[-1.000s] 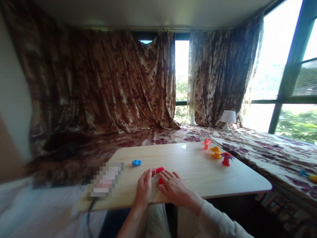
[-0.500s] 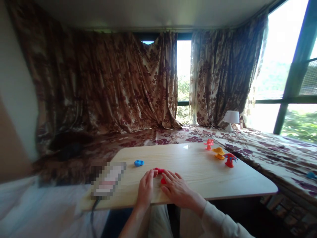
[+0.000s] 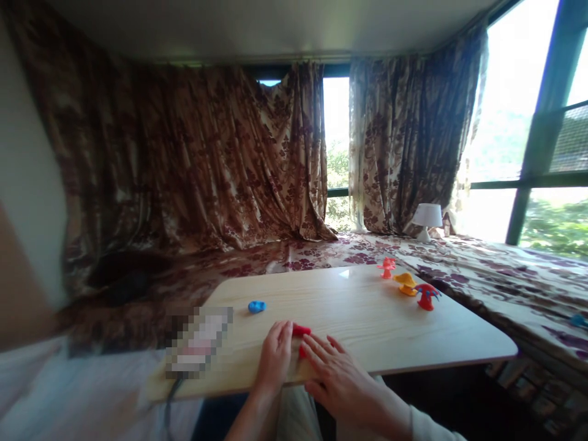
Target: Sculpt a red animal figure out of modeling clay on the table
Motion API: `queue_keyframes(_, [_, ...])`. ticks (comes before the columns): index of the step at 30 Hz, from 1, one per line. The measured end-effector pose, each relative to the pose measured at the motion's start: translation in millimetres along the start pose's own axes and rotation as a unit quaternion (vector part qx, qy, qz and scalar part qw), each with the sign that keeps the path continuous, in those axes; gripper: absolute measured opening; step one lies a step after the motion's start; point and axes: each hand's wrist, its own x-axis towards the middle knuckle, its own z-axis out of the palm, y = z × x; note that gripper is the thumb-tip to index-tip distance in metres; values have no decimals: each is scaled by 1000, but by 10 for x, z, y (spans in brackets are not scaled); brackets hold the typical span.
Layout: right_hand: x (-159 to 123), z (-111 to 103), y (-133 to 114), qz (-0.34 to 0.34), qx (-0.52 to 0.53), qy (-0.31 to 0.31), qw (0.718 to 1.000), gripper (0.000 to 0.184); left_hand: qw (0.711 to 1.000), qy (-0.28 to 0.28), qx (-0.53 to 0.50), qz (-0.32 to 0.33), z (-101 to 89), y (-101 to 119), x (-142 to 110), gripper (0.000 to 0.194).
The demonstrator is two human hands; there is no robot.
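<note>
A short red roll of modelling clay (image 3: 301, 330) lies on the table just beyond my hands. A second bit of red clay (image 3: 302, 351) shows between them, partly covered by my right hand. My right hand (image 3: 333, 370) is flat over that bit, palm down with fingers stretched and slightly apart. On the other side, my left hand (image 3: 276, 355) rests on its edge, fingers extended, its tips close to the roll's left end; whether they touch it I cannot tell. Farther left sits a blue lump of clay (image 3: 256, 307).
Three mushroom-like clay figures stand at the table's right: a pink-red one (image 3: 387, 267), a yellow one (image 3: 406, 284) and a red one with blue bits (image 3: 427, 296). A blurred-out object with a cable (image 3: 199, 343) lies at the left edge. A white lamp (image 3: 427, 220) stands beyond the table.
Both hands have come nearer to me, the right one the most, sliding back over the red clay. The red roll now shows more fully. The view has shifted slightly.
</note>
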Motion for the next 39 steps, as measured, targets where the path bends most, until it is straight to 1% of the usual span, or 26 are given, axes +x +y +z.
queue_keyframes(2, [-106,11,-12,-15,10,-2,1000,61,1000,-14,2,4,4,19,-8,36])
queue_keyframes(4, [-128,-17,-25,-13,15,-4,1000,60,1000,-15,7,11,9,35,-17,36])
queue_keyframes(8, [44,-96,-14,23,6,6,1000,53,999,29,22,21,-1,24,-35,32])
queue_keyframes(9, [75,-104,-7,23,7,7,1000,52,999,32,22,20,-7,18,-39,32])
queue_keyframes(10, [85,-107,0,17,9,4,1000,53,999,28,21,19,-14,15,-42,31])
queue_keyframes(12, [44,-112,16,-8,24,-12,1000,54,1000,1,14,15,-21,24,-46,32])
queue_keyframes(15, [-78,-162,66,-18,78,-28,996,49,999,-46,12,27,-17,70,-53,30])
queue_keyframes(18, [-140,-252,172,16,131,-1,991,46,993,-80,54,72,-18,105,-79,23])
queue_keyframes(20, [-142,-281,268,46,140,21,989,44,984,-102,98,104,-27,97,-106,21])
queue_keyframes(23, [-126,-231,398,73,127,50,988,40,974,-109,151,132,-35,47,-135,18])
queue_keyframes(26, [-93,-126,455,67,122,96,986,38,961,-111,203,151,-26,4,-134,21])
queue_keyframes(29, [-37,-63,448,76,130,135,979,29,950,-124,238,161,-14,2,-122,20])
queue_keyframes(32, [11,-65,432,101,136,153,974,17,949,-127,244,156,-2,19,-112,18])
queue_keyframes(37, [-7,-88,458,126,113,158,973,13,945,-125,259,155,45,19,-94,17])
queue_keyframes(39, [-47,-86,477,134,95,165,973,16,945,-122,261,155,65,13,-89,17])
